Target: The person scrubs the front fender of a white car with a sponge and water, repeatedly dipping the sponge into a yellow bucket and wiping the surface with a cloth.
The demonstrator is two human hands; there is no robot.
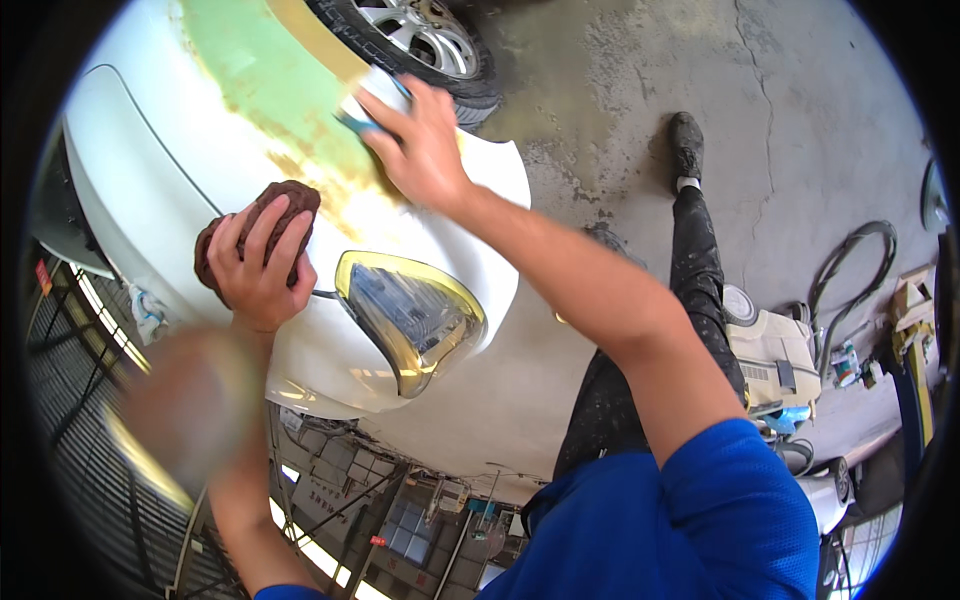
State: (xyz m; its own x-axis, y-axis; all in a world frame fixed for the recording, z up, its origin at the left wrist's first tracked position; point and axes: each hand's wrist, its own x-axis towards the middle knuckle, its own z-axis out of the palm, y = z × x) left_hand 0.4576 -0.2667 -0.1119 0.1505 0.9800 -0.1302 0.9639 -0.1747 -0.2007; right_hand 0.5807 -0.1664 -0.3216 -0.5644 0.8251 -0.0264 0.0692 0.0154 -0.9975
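Note:
My right hand (424,150) grips a blurred white and blue sanding block (375,94) against the front fender of a white car. Beneath and around the block lies a sanded patch of pale green filler (255,75) with brown, feathered edges. In my left hand (262,262) is a bunched dark brown cloth (296,196), resting on the white bodywork near the hood seam. The headlight (412,311), with a yellow band along its upper rim, sits below and between both hands. Part of the block is hidden by my right fingers.
The front wheel (424,34) is beside the fender. On the concrete floor (810,135) stand a beige wheeled machine (772,352) and a black hose (855,255). My leg and shoe (686,146) are at right. A blurred smudge (191,405) covers the lower left.

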